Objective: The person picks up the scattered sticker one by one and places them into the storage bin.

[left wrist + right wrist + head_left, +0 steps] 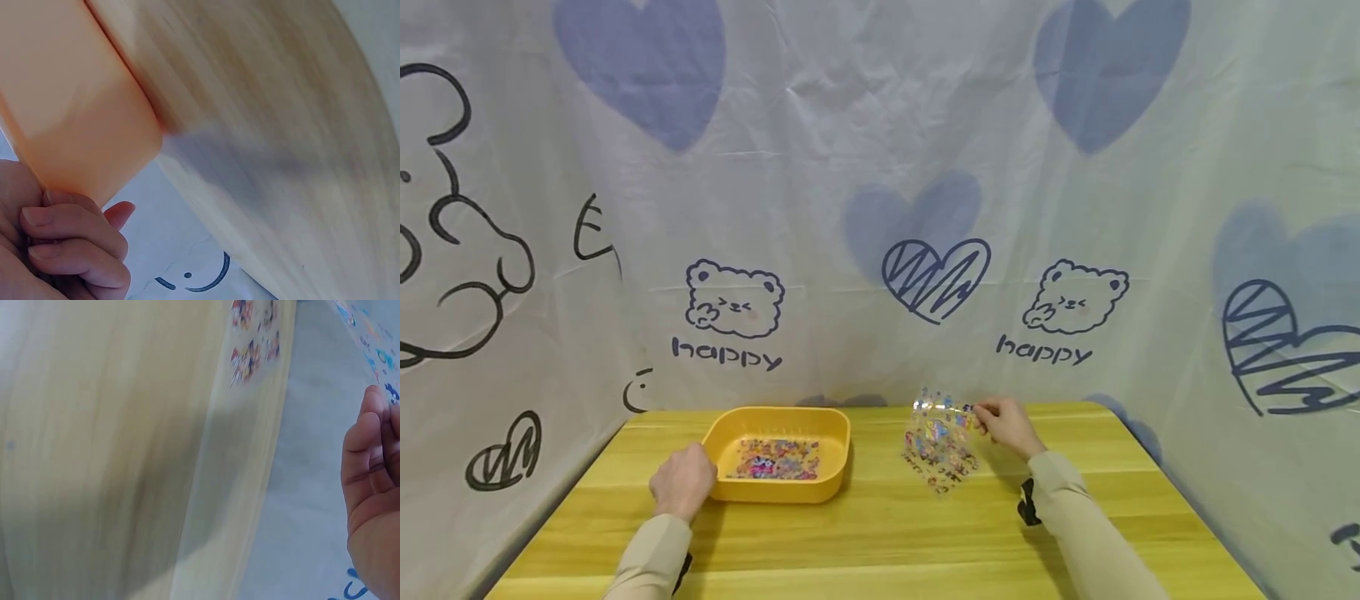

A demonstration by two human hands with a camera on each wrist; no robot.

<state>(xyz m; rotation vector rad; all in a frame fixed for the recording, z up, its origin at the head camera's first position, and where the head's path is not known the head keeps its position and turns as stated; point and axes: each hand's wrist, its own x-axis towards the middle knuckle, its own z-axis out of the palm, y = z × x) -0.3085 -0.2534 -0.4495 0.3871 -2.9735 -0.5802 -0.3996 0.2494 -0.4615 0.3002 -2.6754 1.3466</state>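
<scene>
A yellow plastic tray (775, 492) stands on the left part of the table, with a layer of small colourful printed figures (775, 460) inside. My left hand (683, 482) grips its left rim; in the left wrist view the fingers (81, 231) curl at the tray's edge. To the right, my right hand (1009, 425) pinches the edge of a clear plastic sheet (936, 429) covered in small coloured prints. Below it on the table lies more clear printed sheet (247, 359), which the raised one overlaps in the head view.
The table (880, 550) has a yellow wood-grain top. Right behind its far edge hangs a pale cloth (820, 250) with hearts, bears and lettering, and it closes in both sides too. A dark strap (1028, 502) shows at the right wrist.
</scene>
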